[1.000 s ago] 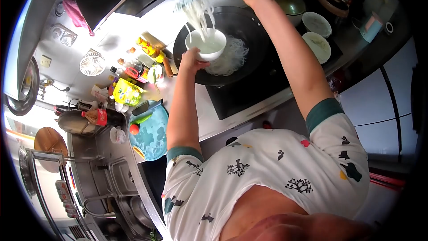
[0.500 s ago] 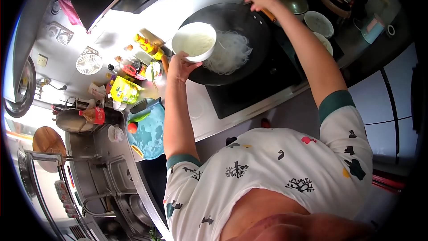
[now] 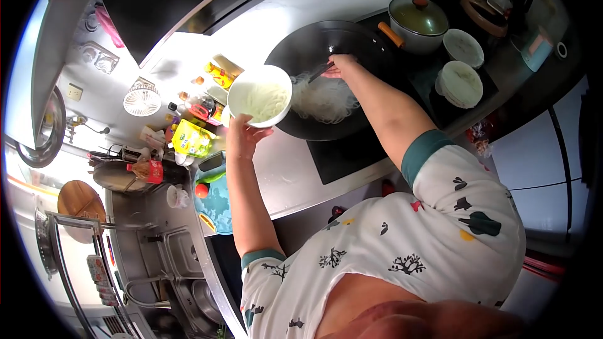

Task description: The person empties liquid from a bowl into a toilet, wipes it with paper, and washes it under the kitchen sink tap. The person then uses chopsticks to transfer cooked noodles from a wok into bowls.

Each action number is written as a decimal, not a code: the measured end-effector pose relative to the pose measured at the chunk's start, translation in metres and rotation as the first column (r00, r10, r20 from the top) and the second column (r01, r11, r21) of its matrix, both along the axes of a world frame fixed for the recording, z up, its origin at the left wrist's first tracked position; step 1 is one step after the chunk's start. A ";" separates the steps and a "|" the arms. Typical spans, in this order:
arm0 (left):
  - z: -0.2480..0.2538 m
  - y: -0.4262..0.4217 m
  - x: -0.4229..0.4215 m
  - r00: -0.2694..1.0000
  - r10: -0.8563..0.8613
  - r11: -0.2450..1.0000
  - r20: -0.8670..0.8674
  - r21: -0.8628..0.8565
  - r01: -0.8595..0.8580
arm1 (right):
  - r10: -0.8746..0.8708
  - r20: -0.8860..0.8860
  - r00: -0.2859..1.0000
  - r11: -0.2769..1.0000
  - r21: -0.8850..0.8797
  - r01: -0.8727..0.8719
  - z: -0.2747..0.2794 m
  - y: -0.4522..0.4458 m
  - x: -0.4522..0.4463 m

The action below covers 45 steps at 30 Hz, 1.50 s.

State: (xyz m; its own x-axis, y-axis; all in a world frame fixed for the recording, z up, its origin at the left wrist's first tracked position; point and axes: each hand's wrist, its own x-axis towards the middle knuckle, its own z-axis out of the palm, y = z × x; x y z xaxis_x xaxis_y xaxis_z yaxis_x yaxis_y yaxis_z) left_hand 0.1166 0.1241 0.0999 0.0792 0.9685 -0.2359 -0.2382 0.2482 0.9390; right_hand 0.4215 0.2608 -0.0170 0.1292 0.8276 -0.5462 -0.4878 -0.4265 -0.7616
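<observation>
A white bowl [image 3: 259, 96] with pale noodles inside is tilted in my left hand [image 3: 244, 138], whose fingers grip its lower rim. It hangs at the left edge of a large dark wok [image 3: 308, 44] on the stove. White noodles [image 3: 326, 99] lie in the wok under thin steam. Over the wok, my right hand [image 3: 341, 67] is closed on dark chopsticks [image 3: 320, 72], their tips reaching down to the noodles.
Right of the wok stand a lidded pot [image 3: 419, 25] with an orange handle and two white bowls [image 3: 463, 48] [image 3: 460, 85]. At the left are a yellow pouch [image 3: 191, 139], bottles, a blue cutting board [image 3: 217, 204] with a tomato, and a sink [image 3: 182, 252].
The right hand has come down from above the wok to the noodles with the chopsticks. The bowl in my left hand has moved left, away from the wok's middle. The view has shifted.
</observation>
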 end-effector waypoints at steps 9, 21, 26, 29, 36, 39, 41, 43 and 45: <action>-0.001 -0.017 -0.030 0.998 0.067 0.998 -0.023 -0.007 -0.067 | 0.005 -0.192 0.981 0.991 0.132 0.020 0.019 -0.001 0.000; -0.016 0.016 0.006 0.997 -0.039 0.997 -0.070 -0.074 0.034 | 0.046 -0.059 0.997 0.830 0.557 -0.005 0.138 -0.018 0.040; -0.017 0.032 0.053 0.992 -0.004 0.994 -0.124 -0.108 -0.009 | 0.049 0.075 0.996 0.767 0.635 -0.086 0.218 -0.037 0.043; -0.032 0.048 0.070 0.997 -0.074 0.989 -0.018 -0.129 0.071 | 0.038 0.112 0.993 0.712 0.694 -0.105 0.236 -0.035 0.043; -0.041 0.047 0.092 0.975 -0.172 0.967 0.141 -0.163 0.194 | -0.072 0.473 0.878 0.620 0.711 -0.332 0.229 -0.082 0.030; -0.047 0.048 0.090 0.956 -0.120 0.964 0.267 -0.200 0.177 | -0.062 0.655 0.753 0.646 0.601 -0.470 0.245 -0.115 0.038; -0.046 0.046 0.086 0.966 -0.095 0.965 0.242 -0.215 0.148 | -0.224 0.661 0.716 0.636 0.656 -0.406 0.249 -0.123 0.054; -0.045 0.043 0.079 0.972 -0.074 0.973 0.222 -0.196 0.119 | -0.277 0.759 0.589 0.677 0.589 -0.441 0.233 -0.115 0.074; -0.044 0.042 0.071 0.977 -0.072 0.984 0.203 -0.143 0.102 | -0.018 0.903 0.430 0.734 0.304 -0.608 0.203 -0.111 0.072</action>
State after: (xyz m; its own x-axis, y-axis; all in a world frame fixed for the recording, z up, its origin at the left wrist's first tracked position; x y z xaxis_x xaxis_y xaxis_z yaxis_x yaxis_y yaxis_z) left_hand 0.1874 0.1657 0.0564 0.2211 0.9099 -0.3509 -0.3852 0.4121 0.8257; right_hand 0.4938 0.1499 0.1857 -0.0824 0.9759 0.2020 0.5582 0.2131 -0.8019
